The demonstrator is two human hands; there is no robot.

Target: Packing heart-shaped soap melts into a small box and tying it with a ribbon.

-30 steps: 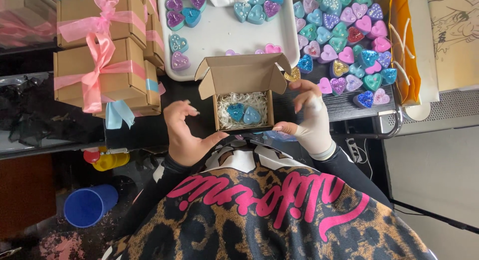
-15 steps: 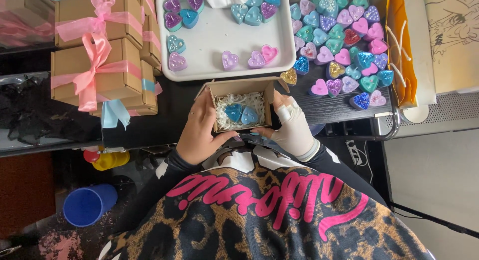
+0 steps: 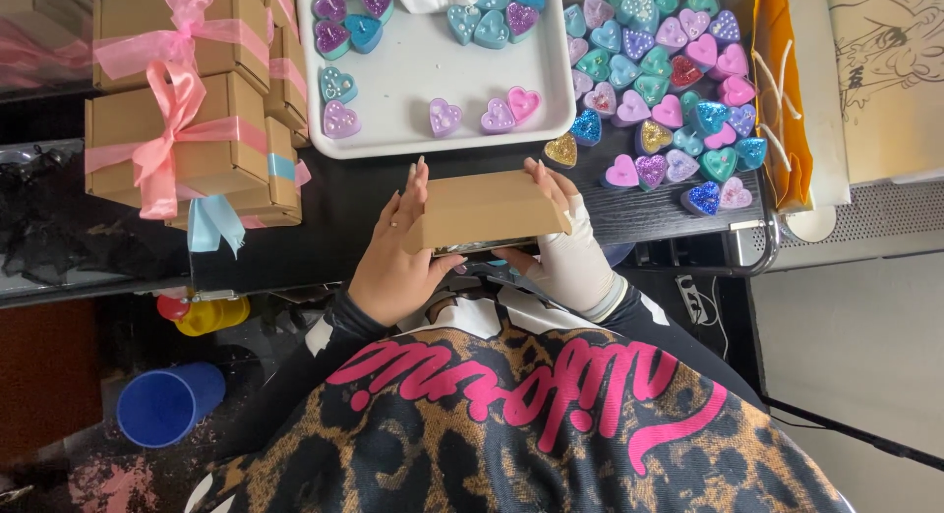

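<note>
Hands meet on a small brown cardboard box (image 3: pixel 489 210) held at the near edge of the dark table (image 3: pixel 649 203), just below the white tray (image 3: pixel 413 90). The left hand (image 3: pixel 393 257) grips the box's left end, fingers laid flat and long up its side, thumb tucked under the near edge. The right hand (image 3: pixel 560 242), wrapped in a pale bandage or half-glove, cups the right end, fingertips resting on the far corner of the lid. Both hands are closed around the box, not spread. The lid lies flat over the top, so whatever is inside is hidden.

Risk sits mostly at the lid, I judge: nothing seems to lock it, and if either thumb slackens it could spring up. The box also hangs partly past the table edge, over the lap; a slip there could drop it towards the blue cup (image 3: pixel 167 405) on the floor. Pushing forward too hard could nudge the tray and shake the heart-shaped candles (image 3: pixel 482 115) on it. Right of the tray, the loose candles (image 3: pixel 669 90) crowd close to the right hand, and a careless wrist could sweep some off. Left of the tray, the stacked boxes with pink ribbons (image 3: pixel 177 120) stand well apart.
</note>
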